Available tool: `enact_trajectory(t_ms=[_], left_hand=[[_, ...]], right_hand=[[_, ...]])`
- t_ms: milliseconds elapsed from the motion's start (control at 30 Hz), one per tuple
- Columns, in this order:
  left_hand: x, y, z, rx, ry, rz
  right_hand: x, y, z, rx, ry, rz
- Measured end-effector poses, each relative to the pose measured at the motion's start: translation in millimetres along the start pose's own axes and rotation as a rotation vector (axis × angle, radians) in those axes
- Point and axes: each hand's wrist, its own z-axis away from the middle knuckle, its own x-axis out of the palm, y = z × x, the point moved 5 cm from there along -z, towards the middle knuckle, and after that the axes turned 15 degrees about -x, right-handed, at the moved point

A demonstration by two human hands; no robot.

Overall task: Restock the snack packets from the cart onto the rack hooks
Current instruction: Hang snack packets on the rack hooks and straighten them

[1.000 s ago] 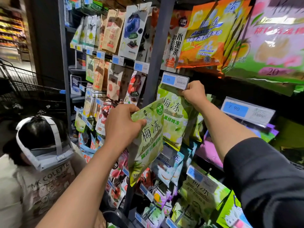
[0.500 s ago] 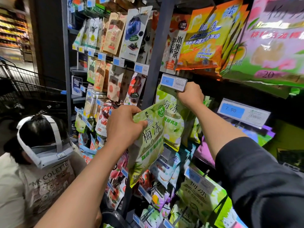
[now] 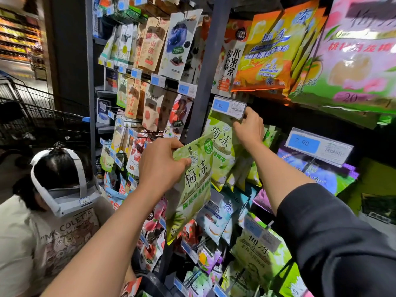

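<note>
Green plum-jelly packet (image 3: 194,185) gripped in left hand (image 3: 159,166); right hand (image 3: 249,127) pinches the price tag (image 3: 228,107). Hanging step: next, thread its hole onto that hook.

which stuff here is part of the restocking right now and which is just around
In the job:
- green packet, gripped by the left hand
- price tag, pinched by the right hand
- matching green packets hanging below that tag

Just around:
- orange packets above
- crouching person
- cart
</note>
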Motion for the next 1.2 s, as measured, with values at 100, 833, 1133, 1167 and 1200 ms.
enact_trajectory(t_ms=[100,833,1133,1167,1200], left_hand=[[1.8,2.0,1.4,0.005,-0.011,-0.014],[13.9,2.1,-7.7,0.05,-0.08,0.004],[14.4,7.9,-13.8,0.089,-0.117,-0.056],[15.3,10.4,-15.8,0.106,-0.13,-0.077],[16.4,13.4,-18.2,0.126,-0.15,-0.095]], right_hand=[[2.7,4.3,-1.6,0.002,0.026,-0.152],[8.2,23.6,-11.7,0.087,0.029,-0.053],[-14.9,17.7,12.8,-0.032,0.253,0.198],[-19.8,7.7,25.8,-0.149,0.365,0.145],[-23.3,-2.6,38.9,-0.261,0.435,0.065]])
